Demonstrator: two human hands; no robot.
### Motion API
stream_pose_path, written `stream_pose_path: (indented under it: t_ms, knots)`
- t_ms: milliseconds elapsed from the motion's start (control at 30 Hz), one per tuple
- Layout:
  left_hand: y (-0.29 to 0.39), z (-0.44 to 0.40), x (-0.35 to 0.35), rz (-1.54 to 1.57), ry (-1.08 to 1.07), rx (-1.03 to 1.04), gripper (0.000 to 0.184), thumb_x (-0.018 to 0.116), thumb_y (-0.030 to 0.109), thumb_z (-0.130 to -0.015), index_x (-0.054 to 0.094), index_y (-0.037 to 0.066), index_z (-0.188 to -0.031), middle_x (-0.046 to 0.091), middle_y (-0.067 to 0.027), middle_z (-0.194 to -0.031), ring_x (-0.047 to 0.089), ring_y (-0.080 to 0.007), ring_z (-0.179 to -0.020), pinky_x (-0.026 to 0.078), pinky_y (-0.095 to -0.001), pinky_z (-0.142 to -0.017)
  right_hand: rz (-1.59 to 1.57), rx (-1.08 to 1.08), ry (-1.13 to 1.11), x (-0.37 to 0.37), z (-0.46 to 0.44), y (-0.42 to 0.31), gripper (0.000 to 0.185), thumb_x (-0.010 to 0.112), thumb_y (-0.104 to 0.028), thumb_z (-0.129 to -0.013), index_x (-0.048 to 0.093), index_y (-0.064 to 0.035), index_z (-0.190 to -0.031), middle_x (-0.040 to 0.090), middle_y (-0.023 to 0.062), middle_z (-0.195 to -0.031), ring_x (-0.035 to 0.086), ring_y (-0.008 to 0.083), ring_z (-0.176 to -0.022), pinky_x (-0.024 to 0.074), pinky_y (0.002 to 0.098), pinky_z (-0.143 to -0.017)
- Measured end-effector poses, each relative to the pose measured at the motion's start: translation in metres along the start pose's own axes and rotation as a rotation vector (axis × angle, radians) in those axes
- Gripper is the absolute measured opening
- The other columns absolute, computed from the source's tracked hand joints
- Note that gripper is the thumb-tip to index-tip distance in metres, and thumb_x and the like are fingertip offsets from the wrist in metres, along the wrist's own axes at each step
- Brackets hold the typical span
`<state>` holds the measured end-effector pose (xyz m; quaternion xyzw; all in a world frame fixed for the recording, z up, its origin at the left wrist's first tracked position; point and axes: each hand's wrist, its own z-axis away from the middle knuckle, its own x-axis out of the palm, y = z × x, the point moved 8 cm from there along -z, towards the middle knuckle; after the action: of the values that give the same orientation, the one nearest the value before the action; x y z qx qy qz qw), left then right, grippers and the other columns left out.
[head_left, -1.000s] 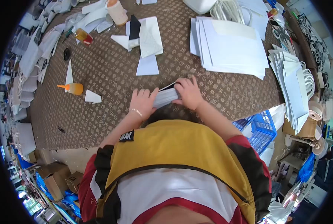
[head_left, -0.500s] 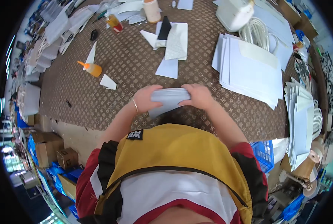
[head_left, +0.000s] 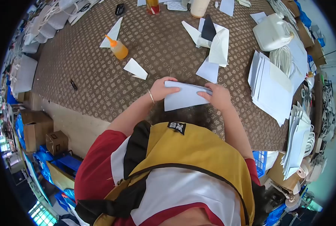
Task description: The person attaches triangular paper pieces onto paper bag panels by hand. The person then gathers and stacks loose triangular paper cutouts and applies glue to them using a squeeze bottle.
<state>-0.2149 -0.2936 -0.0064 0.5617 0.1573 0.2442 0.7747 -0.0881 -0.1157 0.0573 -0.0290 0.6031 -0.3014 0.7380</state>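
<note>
A stack of white sheets [head_left: 183, 98] is held between my two hands above the near edge of the brown patterned table [head_left: 96, 83]. My left hand [head_left: 165, 89] grips its left end, thumb across the near face. At the right end, my right hand [head_left: 218, 97] pinches the top edge with the thumb in front. The broad face leans toward me, and the layered edges show along the top. Just beyond lie a white cut piece [head_left: 208, 70] and a white folded piece [head_left: 136, 69]. Fingers behind the stack are hidden.
An orange-tipped glue bottle [head_left: 119, 49] stands ahead on the left. To the right are piled white sheets [head_left: 271, 88], a white jug [head_left: 271, 32] and coiled white cord [head_left: 282, 60]. More sheets [head_left: 297, 139] hang by the right edge, near a blue basket [head_left: 259, 162].
My view has turned, so the table's things sit farther right and higher. The stack has tilted; more of its broad face shows now. Both hands still hold it.
</note>
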Motion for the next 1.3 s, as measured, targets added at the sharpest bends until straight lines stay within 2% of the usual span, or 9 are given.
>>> stream_pose_path:
  t_ms: [133, 267, 333, 533, 733, 867, 967, 1167, 1300]
  knots:
    - [-0.033, 0.005, -0.039, -0.066, 0.111, -0.115, 0.047, 0.079, 0.024, -0.07, 0.059, 0.003, -0.108, 0.063, -0.0061, -0.097, 0.059, -0.0122, -0.085, 0.048, -0.0266, -0.076, 0.177, -0.198, 0.403, 0.004, -0.019, -0.012, 0.051, 0.065, -0.044, -0.079, 0.06, -0.0042, -0.11, 0.063, 0.0165, -0.102, 0.062, 0.0323, -0.085, 0.0488, 0.0405, -0.075]
    - [-0.041, 0.032, -0.055, -0.084, 0.087, -0.134, 0.046, 0.078, 0.024, -0.071, 0.059, 0.003, -0.107, 0.063, -0.0057, -0.095, 0.059, -0.0122, -0.085, 0.049, -0.0266, -0.075, -0.152, 0.295, 0.554, 0.018, -0.037, 0.079, 0.05, 0.065, -0.039, -0.078, 0.057, -0.0023, -0.112, 0.061, 0.0164, -0.108, 0.062, 0.0314, -0.085, 0.0492, 0.0402, -0.075]
    - [-0.046, 0.035, -0.058, -0.084, 0.081, -0.12, 0.045, 0.078, 0.023, -0.072, 0.059, 0.003, -0.107, 0.063, -0.0055, -0.095, 0.058, -0.0121, -0.085, 0.049, -0.0264, -0.075, -0.569, 0.737, 0.577, 0.042, -0.037, 0.136, 0.047, 0.065, -0.037, -0.076, 0.059, -0.0012, -0.106, 0.061, 0.0209, -0.107, 0.058, 0.0348, -0.101, 0.0455, 0.0401, -0.086]
    - [-0.046, 0.037, -0.06, -0.096, 0.069, -0.034, 0.044, 0.077, 0.023, -0.072, 0.058, 0.003, -0.107, 0.062, -0.0054, -0.096, 0.058, -0.0116, -0.086, 0.048, -0.0258, -0.076, -0.191, 0.676, 0.363, 0.03, -0.091, 0.048, 0.047, 0.069, -0.035, -0.071, 0.06, -0.0049, -0.105, 0.062, 0.0154, -0.107, 0.061, 0.0299, -0.096, 0.0488, 0.0373, -0.082]
    - [-0.038, 0.036, -0.062, -0.158, 0.01, 0.023, 0.044, 0.076, 0.021, -0.073, 0.057, 0.002, -0.108, 0.062, -0.0055, -0.098, 0.057, -0.0116, -0.087, 0.048, -0.0265, -0.077, -0.331, 0.349, 0.224, 0.037, -0.115, 0.013, 0.041, 0.067, -0.03, -0.076, 0.058, -0.0059, -0.108, 0.064, 0.0137, -0.1, 0.06, 0.0299, -0.096, 0.0478, 0.0386, -0.083]
    - [-0.042, 0.041, -0.06, -0.122, 0.024, 0.001, 0.046, 0.077, 0.025, -0.071, 0.059, 0.002, -0.107, 0.064, -0.0068, -0.098, 0.059, -0.0132, -0.087, 0.048, -0.0275, -0.079, -0.153, 0.416, 0.471, -0.005, -0.094, 0.044, 0.047, 0.066, -0.03, -0.078, 0.053, -0.0066, -0.117, 0.06, 0.0157, -0.109, 0.056, 0.0311, -0.104, 0.0449, 0.0385, -0.088]
    - [-0.047, 0.039, -0.062, -0.125, 0.02, 0.001, 0.046, 0.077, 0.023, -0.071, 0.059, 0.003, -0.108, 0.063, -0.0069, -0.099, 0.059, -0.0129, -0.088, 0.048, -0.0274, -0.08, 0.023, 0.306, 0.746, -0.035, -0.104, 0.061, 0.063, 0.065, -0.04, -0.079, 0.044, -0.007, -0.128, 0.047, 0.0197, -0.128, 0.043, 0.0339, -0.121, 0.0351, 0.0428, -0.099]
    - [-0.056, 0.041, -0.066, -0.184, 0.018, -0.056, 0.047, 0.077, 0.021, -0.07, 0.058, 0.002, -0.109, 0.063, -0.006, -0.098, 0.058, -0.0124, -0.089, 0.047, -0.027, -0.081, 0.12, 0.503, 0.335, -0.013, -0.197, 0.077, 0.084, 0.042, -0.064, -0.084, 0.02, -0.0085, -0.143, 0.021, 0.0238, -0.146, 0.016, 0.0335, -0.138, 0.0105, 0.0502, -0.11]
    - [-0.056, 0.044, -0.063, -0.081, 0.031, -0.143, 0.048, 0.077, 0.016, -0.07, 0.057, 0.002, -0.11, 0.061, -0.0053, -0.099, 0.057, -0.0123, -0.091, 0.046, -0.0273, -0.082, 0.116, 0.36, 0.374, 0.012, -0.244, 0.01, 0.083, 0.04, -0.063, -0.084, 0.02, -0.0092, -0.144, 0.015, 0.0253, -0.147, 0.01, 0.0371, -0.138, 0.0071, 0.0538, -0.109]
